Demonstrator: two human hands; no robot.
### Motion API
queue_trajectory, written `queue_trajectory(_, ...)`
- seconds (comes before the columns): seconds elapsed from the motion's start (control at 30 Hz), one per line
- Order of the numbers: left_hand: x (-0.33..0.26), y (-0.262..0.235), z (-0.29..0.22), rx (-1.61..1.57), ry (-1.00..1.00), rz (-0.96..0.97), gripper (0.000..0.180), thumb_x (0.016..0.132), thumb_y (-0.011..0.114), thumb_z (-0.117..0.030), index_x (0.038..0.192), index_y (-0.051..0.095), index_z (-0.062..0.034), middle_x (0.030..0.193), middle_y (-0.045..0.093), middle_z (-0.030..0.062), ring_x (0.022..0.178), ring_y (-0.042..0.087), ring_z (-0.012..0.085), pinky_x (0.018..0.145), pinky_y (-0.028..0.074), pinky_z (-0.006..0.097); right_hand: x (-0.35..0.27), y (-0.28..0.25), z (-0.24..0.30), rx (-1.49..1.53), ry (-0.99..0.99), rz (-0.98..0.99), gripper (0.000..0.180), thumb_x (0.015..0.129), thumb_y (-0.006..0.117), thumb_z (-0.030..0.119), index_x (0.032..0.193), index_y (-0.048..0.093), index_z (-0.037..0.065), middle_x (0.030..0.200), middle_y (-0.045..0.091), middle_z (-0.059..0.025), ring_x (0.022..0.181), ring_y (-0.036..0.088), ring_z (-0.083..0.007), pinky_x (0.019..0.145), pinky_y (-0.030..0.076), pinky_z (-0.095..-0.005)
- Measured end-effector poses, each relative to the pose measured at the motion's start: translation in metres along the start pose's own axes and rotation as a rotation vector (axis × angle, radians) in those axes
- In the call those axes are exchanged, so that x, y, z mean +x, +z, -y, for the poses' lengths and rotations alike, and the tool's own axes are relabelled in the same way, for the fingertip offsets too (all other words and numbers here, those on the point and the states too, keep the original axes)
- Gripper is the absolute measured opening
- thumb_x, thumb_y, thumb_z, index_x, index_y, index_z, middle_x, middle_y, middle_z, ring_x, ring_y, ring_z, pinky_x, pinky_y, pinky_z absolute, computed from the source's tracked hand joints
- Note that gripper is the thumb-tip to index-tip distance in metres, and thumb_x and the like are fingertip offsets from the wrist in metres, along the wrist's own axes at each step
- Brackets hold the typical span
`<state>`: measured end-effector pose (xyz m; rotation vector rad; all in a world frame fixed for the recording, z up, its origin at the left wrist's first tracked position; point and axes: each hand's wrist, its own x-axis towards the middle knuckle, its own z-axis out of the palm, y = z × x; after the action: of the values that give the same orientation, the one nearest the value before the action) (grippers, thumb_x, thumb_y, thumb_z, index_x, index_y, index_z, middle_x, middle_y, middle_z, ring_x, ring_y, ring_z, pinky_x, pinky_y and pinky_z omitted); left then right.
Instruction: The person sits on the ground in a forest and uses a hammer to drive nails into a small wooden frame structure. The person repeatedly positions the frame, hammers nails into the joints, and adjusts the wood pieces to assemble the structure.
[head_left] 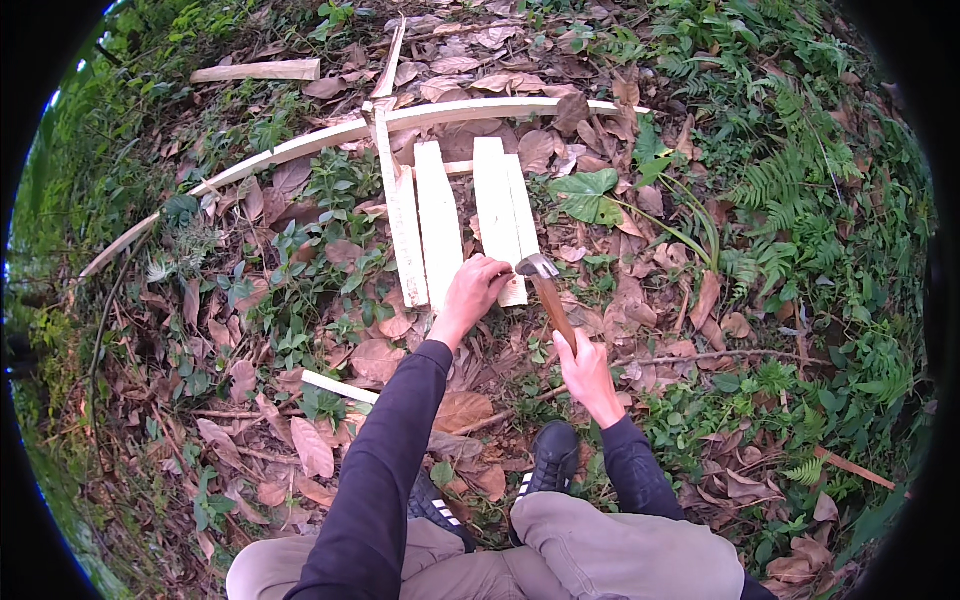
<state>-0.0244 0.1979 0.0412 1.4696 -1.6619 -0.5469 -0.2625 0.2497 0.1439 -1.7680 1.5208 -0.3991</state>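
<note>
My right hand (588,375) is closed round the wooden handle of a claw hammer (552,303). Its metal head is over the near end of the right-hand pale boards, just beside my left fingertips. My left hand (472,295) is pinched at that same end, on something too small to make out. Two pale boards (492,195) lie close together there. Left of them, another flat board (439,215) runs toward me, its near end partly behind my left hand. Farther left lies a narrower wooden strip (403,235). A crosspiece (459,168) shows between the boards near their far ends.
A long curved pole of split wood (440,113) lies across the far side. Past it are a loose wood piece (256,71) and an upward-pointing splintered stick (391,58). A short strip (340,388) lies nearer me. Dry leaves, ferns and a thin branch (690,358) cover the ground.
</note>
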Motion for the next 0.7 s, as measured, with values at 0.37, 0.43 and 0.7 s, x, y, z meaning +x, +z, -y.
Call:
queue_trajectory(0.37,-0.0013,0.0015,0.0009,-0.011,-0.034,-0.008,0.015,0.085,0.076,-0.012,0.096,0.074,-0.0033,0.091,0.072,0.0109,0.086,0.067,0.0281,0.079,0.053,0.039,0.0060,0.0015,-0.0016,-0.097,-0.115,-0.017,0.027,0.104,0.058,0.023,0.096,0.055,-0.002,0.061,0.057,-0.0215,0.057,0.062,-0.0411,0.052,0.044,-0.0474)
queue_trajectory(0.43,-0.0008,0.0007,0.0002,-0.011,-0.031,0.003,0.015,0.085,0.076,-0.013,0.097,0.075,-0.0032,0.090,0.072,0.0110,0.086,0.067,0.0283,0.079,0.053,0.039,0.0014,0.0009,0.0046,-0.039,-0.146,-0.080,0.027,0.103,0.059,0.023,0.094,0.055,-0.002,0.061,0.058,-0.0224,0.058,0.061,-0.0431,0.052,0.043,-0.0483)
queue_trajectory(0.7,-0.0008,-0.0001,0.0009,-0.010,-0.053,0.013,0.014,0.085,0.076,-0.012,0.096,0.076,-0.0042,0.089,0.072,0.0111,0.086,0.068,0.0291,0.079,0.054,0.039,0.0024,0.0036,0.0014,-0.136,-0.127,-0.037,0.028,0.104,0.058,0.022,0.094,0.051,-0.003,0.067,0.062,-0.0264,0.065,0.064,-0.0478,0.055,0.046,-0.0524)
